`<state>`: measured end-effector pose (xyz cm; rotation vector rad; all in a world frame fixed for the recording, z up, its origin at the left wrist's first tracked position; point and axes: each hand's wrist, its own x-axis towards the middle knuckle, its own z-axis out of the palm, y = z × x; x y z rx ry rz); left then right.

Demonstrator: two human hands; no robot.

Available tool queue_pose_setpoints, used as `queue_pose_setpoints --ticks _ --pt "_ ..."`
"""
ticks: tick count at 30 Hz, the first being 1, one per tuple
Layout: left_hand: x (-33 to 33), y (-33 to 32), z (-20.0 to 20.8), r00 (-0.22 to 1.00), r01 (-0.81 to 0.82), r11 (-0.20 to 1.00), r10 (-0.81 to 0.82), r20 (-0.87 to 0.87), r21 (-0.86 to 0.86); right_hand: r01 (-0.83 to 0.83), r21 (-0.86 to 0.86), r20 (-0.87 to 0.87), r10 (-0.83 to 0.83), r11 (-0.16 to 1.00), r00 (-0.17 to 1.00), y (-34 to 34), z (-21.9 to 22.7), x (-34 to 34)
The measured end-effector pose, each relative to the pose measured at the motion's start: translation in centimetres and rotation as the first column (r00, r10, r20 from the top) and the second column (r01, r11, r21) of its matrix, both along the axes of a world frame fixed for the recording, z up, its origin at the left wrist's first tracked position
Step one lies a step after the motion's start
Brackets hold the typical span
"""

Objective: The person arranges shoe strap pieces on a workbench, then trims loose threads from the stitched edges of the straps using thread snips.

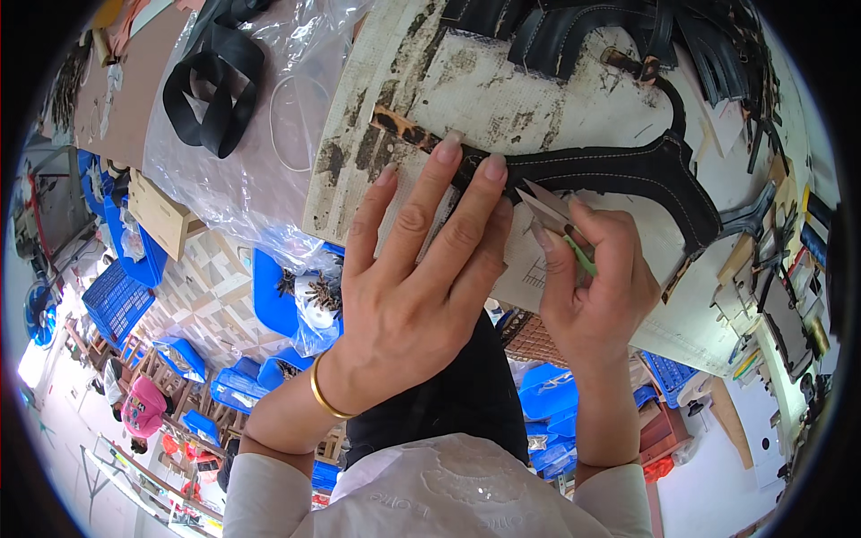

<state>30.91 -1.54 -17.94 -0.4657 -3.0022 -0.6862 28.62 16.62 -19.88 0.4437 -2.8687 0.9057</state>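
My left hand (413,269) lies flat, fingers spread over the black strap (619,172) on the stained board (529,121), probably to steady it, while my right hand (605,287) is curled round the green-handled scissors (551,212), their tips at the strap's edge, seemingly for close control.

White shirt (404,520): raised white lettering on the front, partly distorted | pink garment (143,408): marks, too small to read | pale board (529,285): faint lines, not readable
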Motion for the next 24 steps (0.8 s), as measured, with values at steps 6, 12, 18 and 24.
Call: queue_pose_setpoints --ticks 6,12,18,24 --pt "-0.3 0.0 0.4 1.000 0.003 1.000 -0.003 0.015 -0.010 -0.007 -0.313 0.119 0.047 0.950 0.992 0.5 0.0 -0.7" --pt "-0.4 0.6 0.0 0.998 -0.053 0.998 0.053 -0.018 -0.029 -0.016 -0.120 -0.028 0.013 0.993 1.000 1.7 0.4 -1.0" --pt "-0.6 0.7 0.3 0.999 -0.043 0.997 0.042 -0.004 -0.065 -0.028 -0.017 -0.029 0.027 0.999 0.999 1.7 0.7 -1.1" --pt "-0.7 0.7 0.5 0.999 -0.036 0.996 0.035 -0.012 -0.077 -0.021 -0.002 0.012 0.022 1.000 1.000 1.6 1.0 -1.1"
